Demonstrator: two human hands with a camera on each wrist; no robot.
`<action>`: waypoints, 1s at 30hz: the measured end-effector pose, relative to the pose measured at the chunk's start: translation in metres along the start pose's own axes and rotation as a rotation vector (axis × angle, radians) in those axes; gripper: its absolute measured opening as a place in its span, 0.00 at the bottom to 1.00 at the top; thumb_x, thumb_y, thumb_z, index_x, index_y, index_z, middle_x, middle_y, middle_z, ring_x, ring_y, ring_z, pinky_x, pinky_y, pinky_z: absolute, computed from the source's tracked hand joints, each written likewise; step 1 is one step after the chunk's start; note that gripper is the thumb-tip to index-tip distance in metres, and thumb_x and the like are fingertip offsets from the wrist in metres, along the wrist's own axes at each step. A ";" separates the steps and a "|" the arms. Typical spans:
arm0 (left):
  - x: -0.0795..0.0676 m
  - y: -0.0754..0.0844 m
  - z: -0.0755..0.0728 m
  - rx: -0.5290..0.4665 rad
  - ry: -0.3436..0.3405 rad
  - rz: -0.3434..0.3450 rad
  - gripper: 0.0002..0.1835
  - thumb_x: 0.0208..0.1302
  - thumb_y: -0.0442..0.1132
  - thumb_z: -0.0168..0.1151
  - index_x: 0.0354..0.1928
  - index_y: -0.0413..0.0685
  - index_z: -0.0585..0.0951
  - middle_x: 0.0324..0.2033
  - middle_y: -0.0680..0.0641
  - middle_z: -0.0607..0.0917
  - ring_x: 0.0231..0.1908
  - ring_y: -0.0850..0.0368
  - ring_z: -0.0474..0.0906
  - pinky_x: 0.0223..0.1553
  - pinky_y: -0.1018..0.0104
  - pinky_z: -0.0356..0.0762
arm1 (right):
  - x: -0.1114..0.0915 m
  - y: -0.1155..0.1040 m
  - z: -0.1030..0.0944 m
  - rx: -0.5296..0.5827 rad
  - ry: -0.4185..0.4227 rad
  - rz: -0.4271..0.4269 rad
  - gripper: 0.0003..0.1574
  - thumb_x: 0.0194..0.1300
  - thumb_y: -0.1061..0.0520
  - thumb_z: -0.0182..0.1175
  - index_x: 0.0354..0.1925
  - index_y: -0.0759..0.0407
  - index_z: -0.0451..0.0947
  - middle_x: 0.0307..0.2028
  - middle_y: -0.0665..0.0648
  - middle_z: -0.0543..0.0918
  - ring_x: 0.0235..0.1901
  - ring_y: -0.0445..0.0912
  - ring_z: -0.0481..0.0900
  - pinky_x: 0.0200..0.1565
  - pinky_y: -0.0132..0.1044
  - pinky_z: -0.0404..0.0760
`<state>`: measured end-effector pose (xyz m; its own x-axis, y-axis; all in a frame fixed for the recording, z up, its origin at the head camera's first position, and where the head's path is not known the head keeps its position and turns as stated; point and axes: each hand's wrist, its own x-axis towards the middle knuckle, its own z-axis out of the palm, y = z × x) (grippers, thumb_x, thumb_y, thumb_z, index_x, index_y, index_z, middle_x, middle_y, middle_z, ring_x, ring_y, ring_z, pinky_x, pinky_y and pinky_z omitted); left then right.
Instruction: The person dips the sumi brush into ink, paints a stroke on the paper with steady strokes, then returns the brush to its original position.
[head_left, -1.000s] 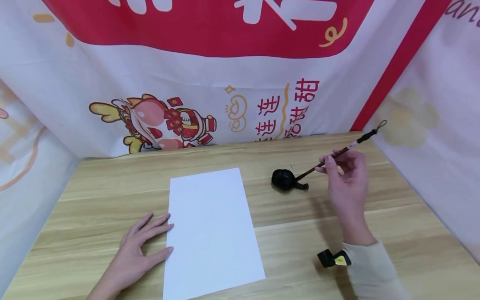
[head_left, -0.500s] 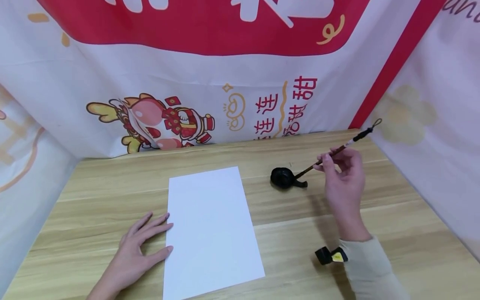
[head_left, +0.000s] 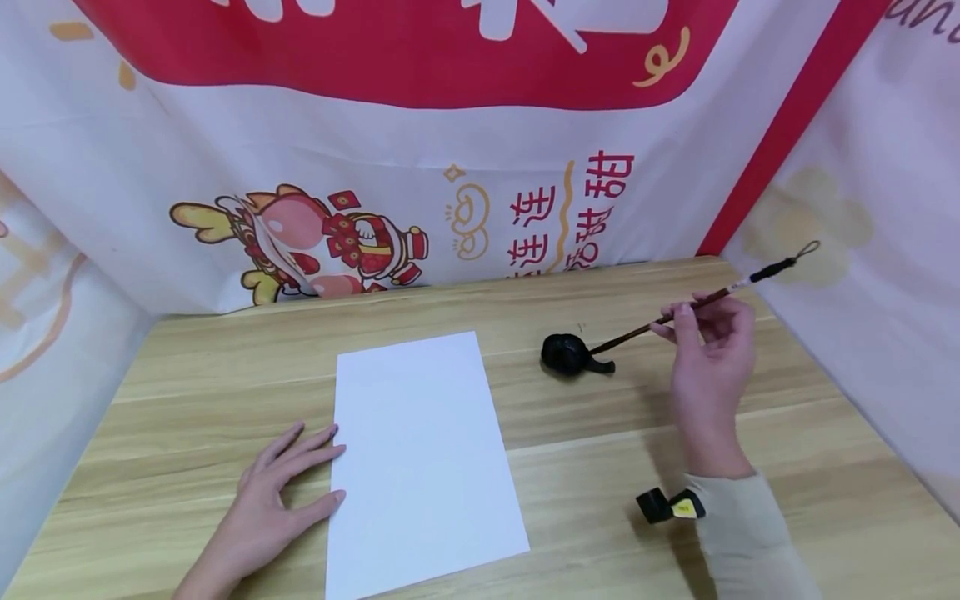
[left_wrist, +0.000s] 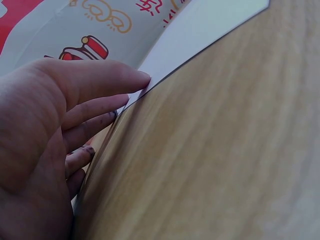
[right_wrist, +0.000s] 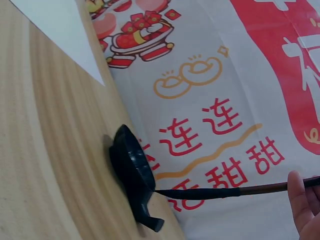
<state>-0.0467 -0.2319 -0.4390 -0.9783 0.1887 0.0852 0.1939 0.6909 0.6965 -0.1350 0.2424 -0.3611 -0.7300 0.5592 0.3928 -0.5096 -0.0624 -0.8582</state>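
Note:
My right hand (head_left: 711, 367) pinches the brown handle of a writing brush (head_left: 701, 302), tilted with its looped end up to the right. The dark brush tip meets the near rim of a small black ink dish (head_left: 564, 355) with a stubby handle; the right wrist view shows the pointed bristles (right_wrist: 200, 193) right at the dish's edge. My left hand (head_left: 273, 500) lies on the table with its fingers spread, fingertips on the left edge of a blank white sheet of paper (head_left: 423, 467). In the left wrist view the thumb (left_wrist: 107, 82) rests at the paper's edge.
The wooden table (head_left: 187, 400) carries the paper and the dish. Behind it hangs a printed cloth (head_left: 360, 150) with red and white patterns, and cloth also lines both sides. A black wrist camera (head_left: 654, 505) sits at the right sleeve.
My right hand has shifted right, and the brush now leans flatter, its tip drawn to the dish's rim. The left hand and paper hold their place.

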 end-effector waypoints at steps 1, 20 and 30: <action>0.000 0.000 0.000 -0.001 -0.002 0.001 0.27 0.54 0.53 0.73 0.58 0.67 0.79 0.68 0.60 0.70 0.73 0.48 0.48 0.61 0.26 0.41 | 0.001 -0.001 -0.001 0.015 0.015 -0.003 0.19 0.65 0.63 0.60 0.52 0.67 0.69 0.43 0.67 0.77 0.44 0.59 0.80 0.41 0.41 0.85; -0.001 -0.003 -0.001 -0.010 0.015 0.038 0.27 0.54 0.52 0.73 0.58 0.65 0.80 0.67 0.57 0.72 0.72 0.42 0.49 0.60 0.25 0.40 | -0.003 -0.017 0.011 0.117 -0.033 0.030 0.19 0.65 0.63 0.60 0.52 0.67 0.68 0.44 0.68 0.76 0.45 0.59 0.80 0.43 0.43 0.85; -0.001 -0.002 0.002 -0.005 0.032 0.062 0.27 0.53 0.51 0.73 0.57 0.62 0.81 0.66 0.56 0.73 0.72 0.39 0.49 0.60 0.26 0.40 | -0.031 -0.022 0.067 0.357 -0.139 0.128 0.18 0.65 0.65 0.59 0.50 0.69 0.67 0.41 0.66 0.80 0.42 0.57 0.83 0.41 0.47 0.85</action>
<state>-0.0464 -0.2321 -0.4420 -0.9663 0.2087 0.1505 0.2537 0.6752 0.6926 -0.1315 0.1708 -0.3329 -0.8400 0.4129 0.3521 -0.5189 -0.4215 -0.7437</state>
